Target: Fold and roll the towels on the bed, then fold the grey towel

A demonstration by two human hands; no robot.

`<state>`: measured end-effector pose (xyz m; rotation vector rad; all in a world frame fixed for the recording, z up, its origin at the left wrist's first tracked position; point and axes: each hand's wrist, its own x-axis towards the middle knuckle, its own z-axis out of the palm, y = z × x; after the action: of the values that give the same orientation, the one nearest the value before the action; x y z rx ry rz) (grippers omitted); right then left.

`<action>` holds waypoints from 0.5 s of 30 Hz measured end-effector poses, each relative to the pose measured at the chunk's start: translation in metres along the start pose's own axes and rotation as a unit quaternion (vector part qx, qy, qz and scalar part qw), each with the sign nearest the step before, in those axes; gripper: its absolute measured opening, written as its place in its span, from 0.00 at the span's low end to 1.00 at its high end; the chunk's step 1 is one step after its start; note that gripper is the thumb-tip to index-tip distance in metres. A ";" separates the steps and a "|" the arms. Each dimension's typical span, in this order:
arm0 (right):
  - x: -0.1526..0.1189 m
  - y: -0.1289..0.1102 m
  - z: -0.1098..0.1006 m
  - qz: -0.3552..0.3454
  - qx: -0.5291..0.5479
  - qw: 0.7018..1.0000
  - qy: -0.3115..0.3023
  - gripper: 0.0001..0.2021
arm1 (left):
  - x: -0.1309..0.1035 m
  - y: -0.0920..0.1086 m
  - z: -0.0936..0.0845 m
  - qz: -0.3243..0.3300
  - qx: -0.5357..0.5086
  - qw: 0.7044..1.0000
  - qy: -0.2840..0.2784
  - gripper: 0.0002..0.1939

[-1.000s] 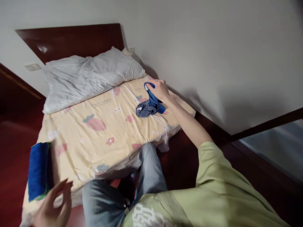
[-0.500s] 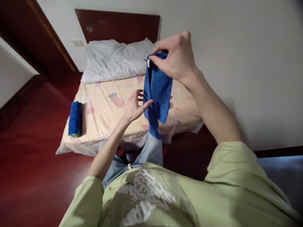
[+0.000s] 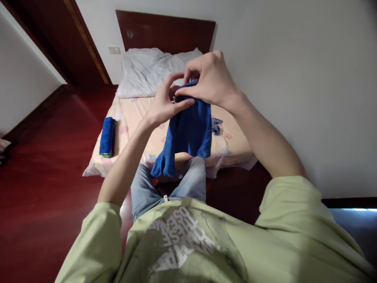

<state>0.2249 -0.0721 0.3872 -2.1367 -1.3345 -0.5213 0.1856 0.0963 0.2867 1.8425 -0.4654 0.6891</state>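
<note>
I hold a blue cloth (image 3: 188, 135) up in front of my chest, above the foot of a bed (image 3: 138, 122). My right hand (image 3: 210, 80) pinches its top edge. My left hand (image 3: 166, 106) grips the same top edge just to the left, the fingers of both hands almost touching. The cloth hangs down loosely, its lower left corner drooping over my knees. A grey-blue cloth (image 3: 216, 125) lies crumpled on the bed behind the held one, partly hidden by it.
A stack of folded cloths (image 3: 107, 136), blue on top and green beneath, sits at the bed's left edge. A white pillow (image 3: 150, 72) lies at the dark wooden headboard (image 3: 165, 33). Red wooden floor (image 3: 44, 165) spreads to the left; a white wall (image 3: 294, 86) runs along the right.
My right hand lifted the blue cloth off the bed, leaving the grey-blue one. My left hand came up from the lower left and took hold of the top edge beside my right.
</note>
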 end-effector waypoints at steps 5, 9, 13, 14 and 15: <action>-0.019 0.036 0.036 0.009 0.166 0.985 0.044 0.22 | 0.009 0.020 -0.012 0.020 0.014 0.999 0.025 0.23; -0.082 0.066 0.083 0.037 0.258 0.965 0.016 0.43 | 0.006 0.024 -0.031 0.024 0.001 0.994 0.106 0.16; -0.134 0.081 0.137 0.118 0.328 0.937 -0.023 0.30 | 0.006 0.023 -0.051 0.011 0.001 0.991 0.135 0.19; -0.139 0.082 0.147 0.141 0.341 0.929 -0.022 0.26 | 0.005 0.022 -0.055 0.005 -0.004 0.991 0.132 0.19; -0.141 0.082 0.156 0.161 0.355 0.921 -0.013 0.25 | 0.003 0.022 -0.058 -0.002 -0.011 0.992 0.126 0.20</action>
<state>0.2439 -0.0970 0.1639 -1.6866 -0.9474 0.1250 0.1602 0.1427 0.3198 1.7074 -0.3024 0.8970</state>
